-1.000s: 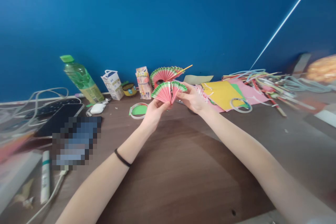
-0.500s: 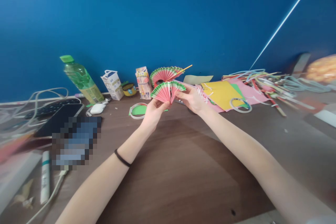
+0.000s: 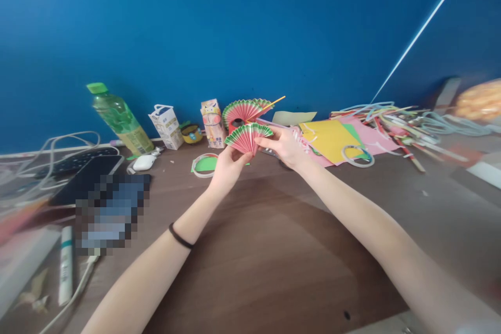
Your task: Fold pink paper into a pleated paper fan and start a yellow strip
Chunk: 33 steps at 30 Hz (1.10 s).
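Note:
Both hands hold a small pleated paper fan [image 3: 247, 139], pink-red with a green and white edge, spread out above the table. My left hand [image 3: 229, 166] pinches it near its lower, gathered end. At the fan's right side, my right hand [image 3: 284, 147] grips it between thumb and fingers. Just behind stands a larger pleated fan [image 3: 241, 109] in the same colours, partly hidden by the small one. A thin yellow stick [image 3: 278, 99] slants up to the right from it. Below and left of the fans lies a roll of clear tape [image 3: 203, 173] on green paper.
Along the blue wall stand a tilted green bottle [image 3: 119, 117], a white carton [image 3: 167, 128] and a pink carton [image 3: 213, 124]. Yellow paper [image 3: 326, 141] and a heap of coloured strips [image 3: 395, 125] lie to the right. A phone [image 3: 117, 211], cable and white marker [image 3: 66, 266] are at left.
The split between the small fan's two pleated parts has closed, and they now form one continuous spread. My right thumb has moved slightly left over the pleats.

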Motion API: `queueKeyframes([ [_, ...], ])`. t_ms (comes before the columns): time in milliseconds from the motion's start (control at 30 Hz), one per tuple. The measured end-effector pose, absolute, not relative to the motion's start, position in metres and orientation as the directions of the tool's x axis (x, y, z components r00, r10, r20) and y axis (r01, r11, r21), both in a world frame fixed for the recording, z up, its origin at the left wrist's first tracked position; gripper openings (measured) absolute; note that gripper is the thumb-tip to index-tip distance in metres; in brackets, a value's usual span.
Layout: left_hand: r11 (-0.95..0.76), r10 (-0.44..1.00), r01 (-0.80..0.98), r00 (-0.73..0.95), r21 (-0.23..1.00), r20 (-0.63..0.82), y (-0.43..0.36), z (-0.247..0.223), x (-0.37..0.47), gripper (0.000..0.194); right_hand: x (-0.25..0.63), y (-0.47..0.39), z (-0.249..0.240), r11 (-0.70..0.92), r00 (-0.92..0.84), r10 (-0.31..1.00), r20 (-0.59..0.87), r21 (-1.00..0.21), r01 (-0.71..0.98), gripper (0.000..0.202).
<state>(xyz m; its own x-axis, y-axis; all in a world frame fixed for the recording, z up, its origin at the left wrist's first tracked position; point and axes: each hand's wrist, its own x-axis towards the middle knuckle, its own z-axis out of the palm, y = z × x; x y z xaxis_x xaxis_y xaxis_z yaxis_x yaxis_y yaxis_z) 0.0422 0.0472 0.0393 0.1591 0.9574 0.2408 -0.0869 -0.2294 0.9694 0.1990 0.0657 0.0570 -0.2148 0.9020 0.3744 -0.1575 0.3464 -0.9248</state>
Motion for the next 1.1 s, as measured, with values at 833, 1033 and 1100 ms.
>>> queueKeyframes([
  [833,-0.332,0.923,0.411,0.326,0.849,0.203,0.049,0.049,0.029,0.012,0.198,0.057,0.064,0.494,-0.353,0.855,0.379,-0.803,0.334,0.028],
  [1033,-0.272,0.95,0.453,0.268,0.849,0.161,0.048,0.05,0.029,0.022,0.196,0.061,0.058,0.49,-0.313,0.867,0.387,-0.774,0.4,0.03],
  [1100,-0.269,0.949,0.443,0.271,0.855,0.158,0.048,0.047,0.03,0.023,0.195,0.061,0.057,0.496,-0.32,0.865,0.386,-0.755,0.429,0.028],
])
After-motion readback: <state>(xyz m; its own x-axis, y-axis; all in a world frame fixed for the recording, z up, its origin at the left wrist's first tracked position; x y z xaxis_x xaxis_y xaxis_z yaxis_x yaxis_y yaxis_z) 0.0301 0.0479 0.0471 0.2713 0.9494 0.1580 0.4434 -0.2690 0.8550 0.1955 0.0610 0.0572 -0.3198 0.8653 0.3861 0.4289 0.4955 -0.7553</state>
